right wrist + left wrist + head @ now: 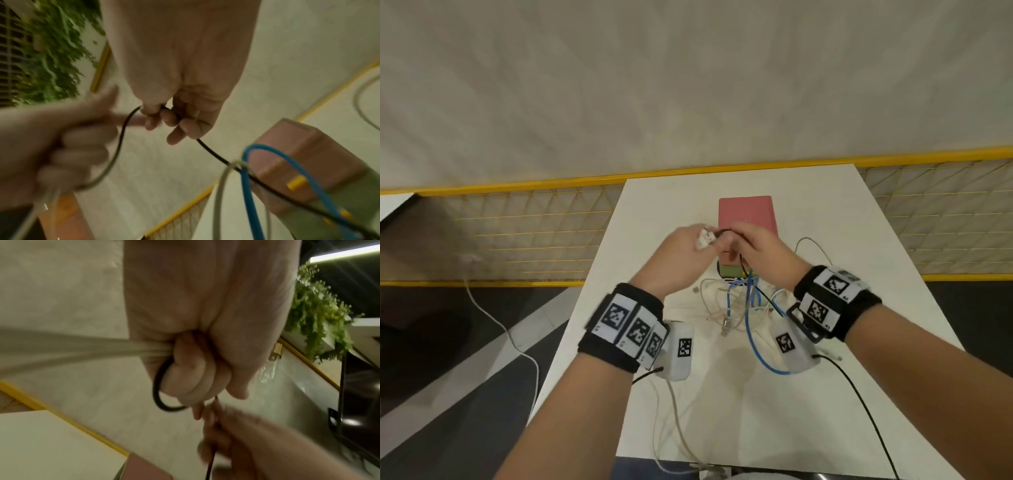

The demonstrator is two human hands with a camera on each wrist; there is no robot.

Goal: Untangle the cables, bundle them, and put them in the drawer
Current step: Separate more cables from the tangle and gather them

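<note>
- White table, wall behind, tangle lying near the wrists.
- Left hand fisted on black cable and white strands.
- Right hand pinching same cable, just right of left; running down-right into tangle.

Light in the head view is soft and even, bright on the white rectangular table top, where the forearms throw only faint, diffuse shadows. Straight lines bow toward the edges, as the yellow metal rail shows. Both wrist views are dimmer, with a warm greenish cast. Motion blur smears the right hand in the left wrist view and the left hand in the right wrist view; the green leafy plant streaks. A bright ceiling strip light flares.
</note>
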